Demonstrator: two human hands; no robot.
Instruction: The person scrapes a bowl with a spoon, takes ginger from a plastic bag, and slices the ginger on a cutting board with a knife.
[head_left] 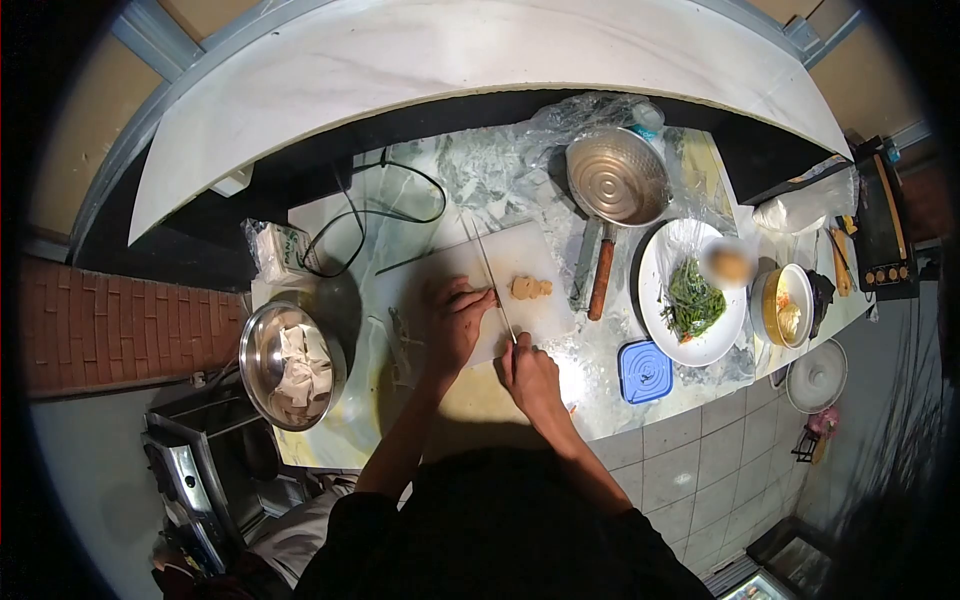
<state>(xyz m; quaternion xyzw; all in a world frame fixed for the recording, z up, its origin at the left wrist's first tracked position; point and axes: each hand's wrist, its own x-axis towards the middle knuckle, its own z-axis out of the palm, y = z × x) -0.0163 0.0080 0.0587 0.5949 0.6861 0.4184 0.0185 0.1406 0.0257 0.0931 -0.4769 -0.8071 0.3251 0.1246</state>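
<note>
A white cutting board (545, 245) lies on the marble-patterned counter in front of me. My right hand (530, 375) is closed around the handle of a long knife (487, 258), whose blade points away from me across the board. Just left of the blade, my left hand (462, 325) has its fingers curled down onto the board, fingertips right at the knife. Whatever sits under those fingers is hidden. Light brown slices (530, 288) rest in a small overlapping cluster to the right of the blade.
Left stands a steel bowl (252, 375) of white blocks. A saucepan (615, 180), a white plate (715, 340) of greens under plastic wrap, a blue square lid (646, 371) and a yellow bowl (770, 305) are at right. A black cable (440, 190) loops behind the board.
</note>
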